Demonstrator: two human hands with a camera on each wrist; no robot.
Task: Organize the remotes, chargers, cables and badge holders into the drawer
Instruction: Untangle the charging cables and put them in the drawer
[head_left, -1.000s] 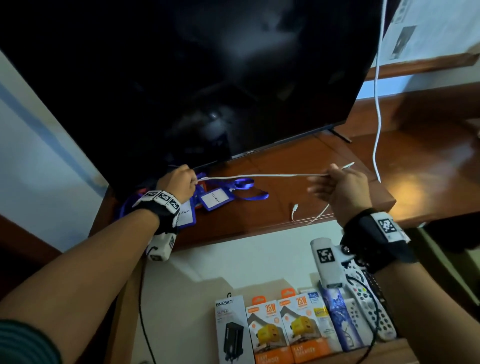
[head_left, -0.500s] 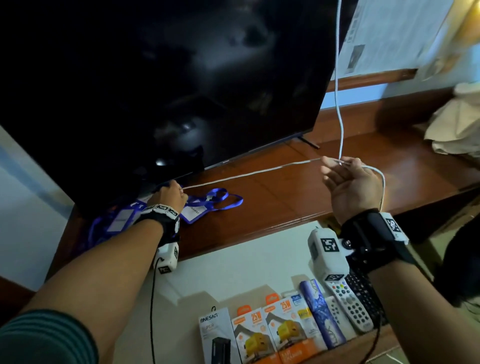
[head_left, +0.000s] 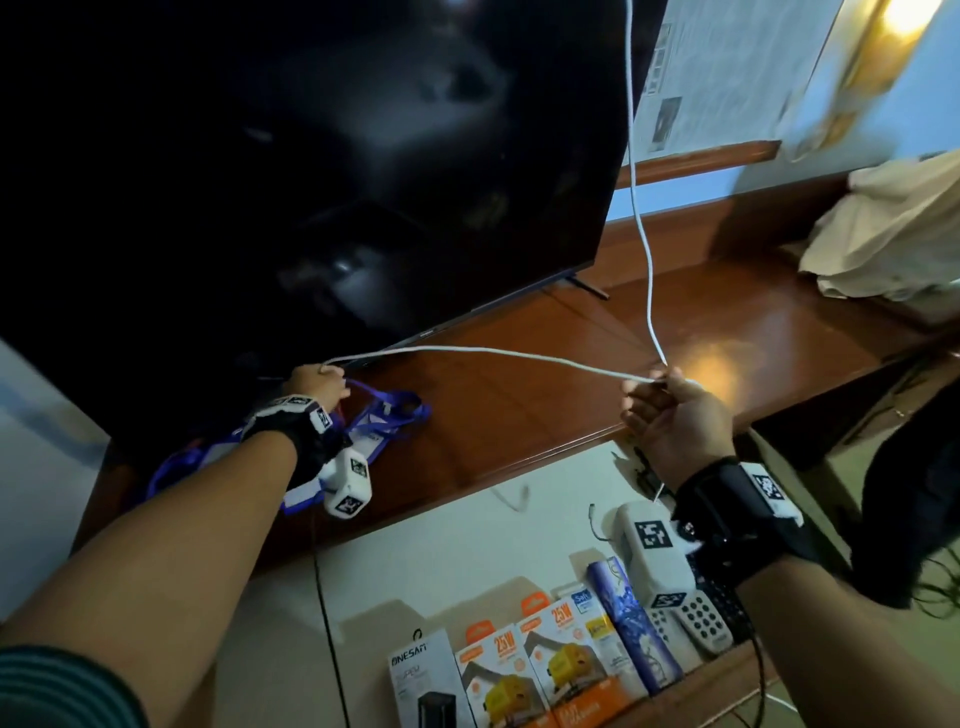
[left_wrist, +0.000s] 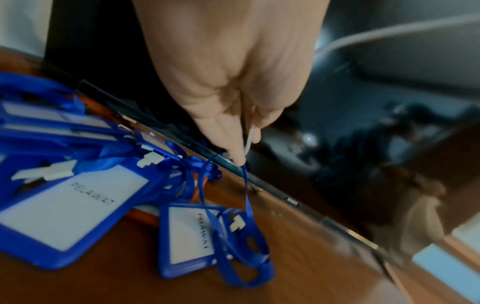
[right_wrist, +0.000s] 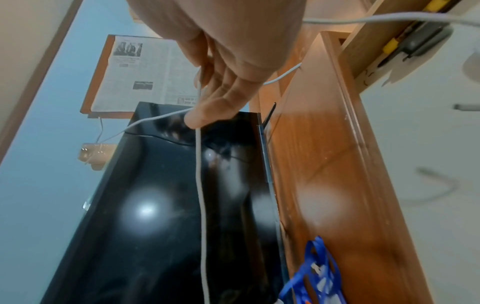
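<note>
Stretching the white cable (head_left: 488, 354) between left hand (head_left: 317, 387) and right hand (head_left: 675, 415), both pinching it; fold even loops, clear of the blue badge holders (left_wrist: 78, 209).

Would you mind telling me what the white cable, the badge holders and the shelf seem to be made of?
White cable: likely rubbery plastic sheath; it sags and bends smoothly. Badge holders: probably blue moulded plastic frames; ribbons look woven. Shelf: seemingly varnished wood; brown, glossy, mirrors a lamp.
</note>
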